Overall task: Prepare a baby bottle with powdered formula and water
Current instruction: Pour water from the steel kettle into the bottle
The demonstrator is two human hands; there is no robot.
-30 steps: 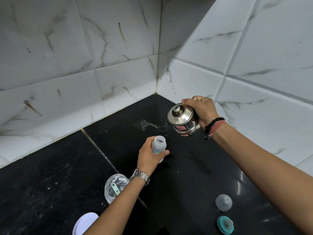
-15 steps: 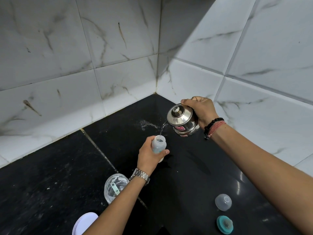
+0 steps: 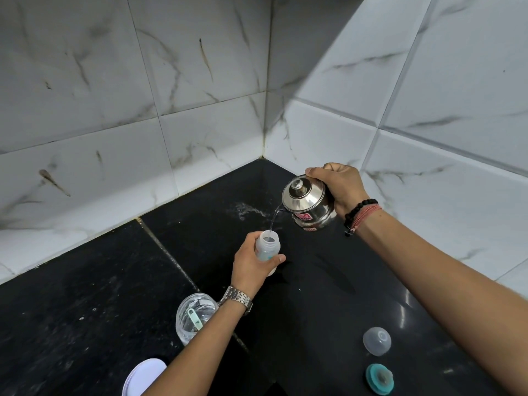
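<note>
Left fingers (image 3: 275,258) are wrapped round the bottle (image 3: 267,247), thumb across its front, so the left hand (image 3: 251,264) is closed on it. The bottle is held upright with its mouth open, over the black counter (image 3: 314,304); whether its base touches the counter cannot be told. A steel watch (image 3: 236,298) is worn on that wrist.

Right fingers (image 3: 317,173) are curled over the back of a steel kettle (image 3: 307,202); the right hand (image 3: 341,187) is clamped on it, lid on, tilted left. A thin stream of water (image 3: 273,221) is seen running from the spout into the bottle mouth. Dark beads and red thread (image 3: 361,214) are worn on the right wrist.

Near the left forearm, a clear jar (image 3: 190,318) is set on the counter with a pale green scoop (image 3: 194,317) inside; its contents look whitish, hard to confirm. A white lid (image 3: 143,377) lies at the bottom edge. To the right, a clear cap (image 3: 376,340) and a teal ring (image 3: 380,382) lie apart from the bottle. White marbled tiles (image 3: 114,110) form the corner behind.
</note>
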